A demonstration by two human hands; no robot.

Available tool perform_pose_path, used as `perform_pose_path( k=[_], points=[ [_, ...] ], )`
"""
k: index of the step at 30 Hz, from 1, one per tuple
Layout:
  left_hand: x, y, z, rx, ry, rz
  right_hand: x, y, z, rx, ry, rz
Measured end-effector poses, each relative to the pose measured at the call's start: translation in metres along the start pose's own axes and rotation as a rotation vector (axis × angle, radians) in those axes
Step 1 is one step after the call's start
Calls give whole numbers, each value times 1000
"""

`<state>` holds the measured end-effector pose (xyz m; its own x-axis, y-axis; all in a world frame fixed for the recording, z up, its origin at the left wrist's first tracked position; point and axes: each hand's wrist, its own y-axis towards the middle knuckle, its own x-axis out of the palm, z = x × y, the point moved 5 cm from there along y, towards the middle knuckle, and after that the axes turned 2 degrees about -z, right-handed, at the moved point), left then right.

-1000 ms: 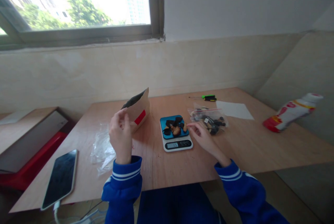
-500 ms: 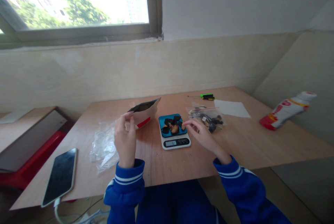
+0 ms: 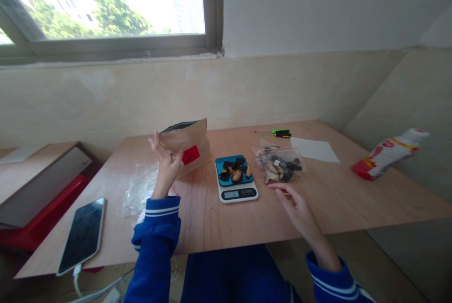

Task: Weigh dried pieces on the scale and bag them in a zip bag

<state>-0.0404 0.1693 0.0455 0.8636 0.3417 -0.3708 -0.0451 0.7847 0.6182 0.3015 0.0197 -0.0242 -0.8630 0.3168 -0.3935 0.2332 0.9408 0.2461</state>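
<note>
My left hand (image 3: 166, 164) is at the left side of a brown paper bag (image 3: 173, 139) with a red label (image 3: 191, 155). Its thumb lies against the front and its fingers are spread near the left edge; the bag stands with its mouth open. Dark and tan dried pieces, like sliced mushrooms (image 3: 236, 175), sit on the blue plate of a white kitchen scale (image 3: 223, 194); its display is lit but too small to read. My right hand (image 3: 298, 208) is open, palm low, fingertips by the near edge of a clear zip bag (image 3: 282, 164) of similar pieces.
Crumpled clear plastic bags (image 3: 137, 192) lie left of the paper bag. A plugged-in phone (image 3: 83, 230) is at the left front. Behind are screwdrivers (image 3: 280, 132) and a white sheet (image 3: 314, 149). A red and white bottle (image 3: 388, 152) stands right. A box (image 3: 52, 185) is beside the table.
The paper bag has swung more upright, its label facing me. My left hand has moved up and left along it. My right hand has drawn back from the scale, toward the right and nearer me.
</note>
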Motion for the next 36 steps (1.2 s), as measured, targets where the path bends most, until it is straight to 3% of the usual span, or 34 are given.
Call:
perform_pose_path(
  k=[7, 12, 16, 20, 26, 29, 31, 34, 36],
  points=[
    [28, -4, -36, 2, -17, -163, -5, -13, 1, 93, 18, 44],
    [1, -34, -57, -65, 122, -86, -13, -11, -8, 73, 25, 56],
    [-25, -84, -79, -393, 370, -53, -17, -1, -31, -17, 36, 78],
    [-27, -120, -81, -497, 440, -33, -13, 4, -56, -111, 73, 109],
    [-27, -125, -76, -549, 415, -14, -8, -7, -52, -97, 68, 40],
    [-39, -125, -64, -585, 396, 0, -13, -9, -44, -54, 84, 64],
    [-48, -125, -45, -597, 389, 28, -15, -9, -43, -32, 108, 79],
    [-60, -122, 4, -583, 333, 180, -5, -9, -49, -22, 165, 38],
    [-53, -116, 41, -506, 211, 211, 11, -12, -58, -26, 214, -36]
  ],
)
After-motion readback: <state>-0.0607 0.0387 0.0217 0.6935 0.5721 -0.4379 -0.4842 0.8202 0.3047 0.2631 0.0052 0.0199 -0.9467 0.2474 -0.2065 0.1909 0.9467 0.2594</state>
